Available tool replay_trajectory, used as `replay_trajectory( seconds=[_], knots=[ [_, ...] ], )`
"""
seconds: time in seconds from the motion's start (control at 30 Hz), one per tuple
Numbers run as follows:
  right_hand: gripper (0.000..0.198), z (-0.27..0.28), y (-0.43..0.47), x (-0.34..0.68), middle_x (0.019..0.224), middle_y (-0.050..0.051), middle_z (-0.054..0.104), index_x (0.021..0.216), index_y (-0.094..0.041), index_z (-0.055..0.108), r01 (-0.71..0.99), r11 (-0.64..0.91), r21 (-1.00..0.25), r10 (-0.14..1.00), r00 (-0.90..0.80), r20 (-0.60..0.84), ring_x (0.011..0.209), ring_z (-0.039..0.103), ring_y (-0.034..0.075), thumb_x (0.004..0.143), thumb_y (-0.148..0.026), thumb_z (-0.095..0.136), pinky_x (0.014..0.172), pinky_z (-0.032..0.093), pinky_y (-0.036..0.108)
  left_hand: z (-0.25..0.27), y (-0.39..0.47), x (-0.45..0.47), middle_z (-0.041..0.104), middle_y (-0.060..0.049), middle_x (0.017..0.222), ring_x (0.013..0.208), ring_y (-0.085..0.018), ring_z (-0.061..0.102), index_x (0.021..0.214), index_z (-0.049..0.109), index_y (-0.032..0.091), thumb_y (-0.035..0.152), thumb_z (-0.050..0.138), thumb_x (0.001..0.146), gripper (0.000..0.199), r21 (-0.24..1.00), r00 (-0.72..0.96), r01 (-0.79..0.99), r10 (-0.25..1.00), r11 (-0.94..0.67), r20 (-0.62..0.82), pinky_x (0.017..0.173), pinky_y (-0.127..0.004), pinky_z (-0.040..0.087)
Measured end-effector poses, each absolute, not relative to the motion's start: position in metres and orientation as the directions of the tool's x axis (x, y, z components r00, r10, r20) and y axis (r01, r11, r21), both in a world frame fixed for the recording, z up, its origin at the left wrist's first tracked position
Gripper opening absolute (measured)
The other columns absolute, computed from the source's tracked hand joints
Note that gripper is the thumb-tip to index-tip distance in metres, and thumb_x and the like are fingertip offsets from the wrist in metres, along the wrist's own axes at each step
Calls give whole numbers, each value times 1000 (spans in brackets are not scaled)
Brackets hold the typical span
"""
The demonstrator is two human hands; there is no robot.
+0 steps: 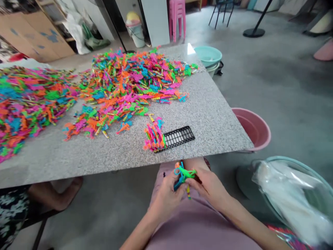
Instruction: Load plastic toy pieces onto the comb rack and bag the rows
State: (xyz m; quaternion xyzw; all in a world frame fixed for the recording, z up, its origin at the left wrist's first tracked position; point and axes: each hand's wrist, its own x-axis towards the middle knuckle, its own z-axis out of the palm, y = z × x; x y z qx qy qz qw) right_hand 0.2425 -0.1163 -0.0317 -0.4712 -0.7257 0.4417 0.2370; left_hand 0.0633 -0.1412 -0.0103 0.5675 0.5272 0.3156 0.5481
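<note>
Above my lap, just off the table's front edge, my left hand (166, 192) and my right hand (209, 185) come together around small plastic pieces. A bright green plastic figure (187, 173) lies between the fingertips of both hands. My left fingers also grip blue plastic pieces (177, 180), with a bit of orange at the top. A short yellow striped stick (188, 191) pokes out below. On the table ahead sits a black mesh rack (180, 136), its left part filled with a row of pink, orange and green pieces (154, 138).
Large heaps of similar colourful pieces (130, 80) cover the back and left of the speckled table (213, 118). A pink tub (256, 130) and a bin with a plastic bag (288, 187) stand at the right. Another person's arm (56, 194) shows at lower left.
</note>
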Motion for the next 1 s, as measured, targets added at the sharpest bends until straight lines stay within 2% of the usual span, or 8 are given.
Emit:
replay_trajectory(
  seconds=[0.07,0.17,0.27,0.4,0.6,0.73,0.87,1.0],
  knots=[
    [34,-47,-139,243,64,0,56,68,-20,50,500,160,-851,915,-398,-62,59,49,14,92,-44,54,55,34,25,-25,-161,67,62,-3,81,72,-15,56,94,61,15,21,55,87,11,940,246,305,942,150,-230,69,-25,48],
    [38,-60,-164,242,58,-2,55,65,-20,52,431,30,-902,931,-341,-131,53,48,12,91,-47,56,53,35,23,-35,-180,75,62,-4,81,70,-15,55,95,60,14,16,53,84,14,940,205,300,952,161,-229,69,-26,48],
    [38,-65,-176,242,60,-1,60,70,-19,58,348,-98,-932,890,-388,-239,53,52,12,90,-50,55,51,38,22,-34,-189,82,64,-3,79,70,-16,57,89,64,15,13,52,81,14,942,232,274,938,192,-258,70,-27,48],
    [41,-68,-188,243,60,0,61,68,-19,59,327,-164,-931,872,-392,-292,53,53,13,91,-51,52,51,37,22,-33,-198,86,64,-2,73,69,-16,58,82,66,17,7,51,76,18,918,229,356,936,174,-266,65,-25,47],
    [35,-50,-192,252,62,0,62,76,-19,63,487,-7,-874,895,-387,-223,53,50,13,93,-47,50,53,36,24,-37,-206,83,66,-1,69,60,-15,58,86,65,20,4,48,74,26,893,296,448,937,36,-186,58,-23,44],
    [39,-43,-187,252,57,-1,55,67,-20,57,465,18,-885,867,-449,-218,52,46,12,94,-47,48,51,34,24,-42,-206,84,65,-1,66,56,-15,57,80,62,19,2,46,72,25,886,296,464,943,0,-155,54,-23,41],
    [50,-54,-190,241,53,-1,48,58,-19,48,356,-113,-928,869,-418,-266,49,42,11,95,-52,40,48,31,23,-47,-205,87,63,-2,66,58,-15,57,80,61,18,2,46,74,23,880,235,473,959,27,-156,55,-24,39],
    [54,-57,-189,234,52,-1,50,57,-19,48,260,-311,-914,818,-416,-397,47,43,10,90,-62,45,46,33,22,-48,-205,87,62,-1,63,55,-15,56,83,61,19,2,45,72,25,863,224,504,964,12,-144,52,-24,36]
  ],
)
